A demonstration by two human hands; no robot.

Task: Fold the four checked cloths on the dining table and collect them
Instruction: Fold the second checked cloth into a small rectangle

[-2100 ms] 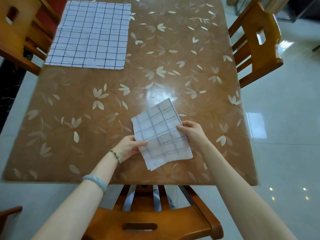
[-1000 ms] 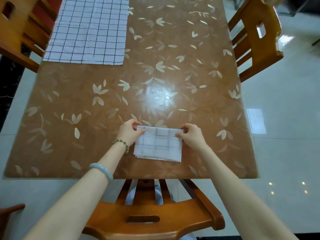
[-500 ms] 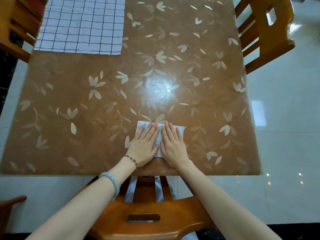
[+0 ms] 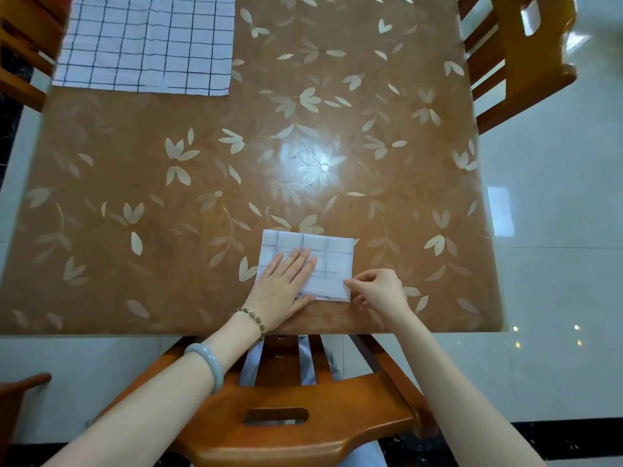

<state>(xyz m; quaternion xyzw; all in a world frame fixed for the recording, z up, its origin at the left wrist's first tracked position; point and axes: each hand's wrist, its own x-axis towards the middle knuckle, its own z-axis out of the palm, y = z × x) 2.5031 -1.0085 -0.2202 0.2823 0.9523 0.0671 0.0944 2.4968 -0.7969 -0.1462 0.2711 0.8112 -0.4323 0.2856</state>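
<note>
Tabletop (image 4: 135,170); cloth (image 4: 333,261) edge seemingly between right fingers (image 4: 358,282)

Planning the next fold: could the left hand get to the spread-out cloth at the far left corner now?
Probably, with a lean: nothing lies on the table between the left hand, flat on the folded cloth, and the spread-out cloth.

We see a bright, evenly lit scene with soft light. A round glare spot sits near the middle of the glossy dining table (image 4: 323,167) and washes out its leaf pattern. On the right, the polished floor (image 4: 556,264) mirrors a pale rectangular patch and small light dots. Shadows are faint: a thin one hugs the left hand (image 4: 286,281) on the pale folded checked cloth (image 4: 332,261). The wide lens bows the table edges, and the upper-right chair (image 4: 519,62) smears.
</note>
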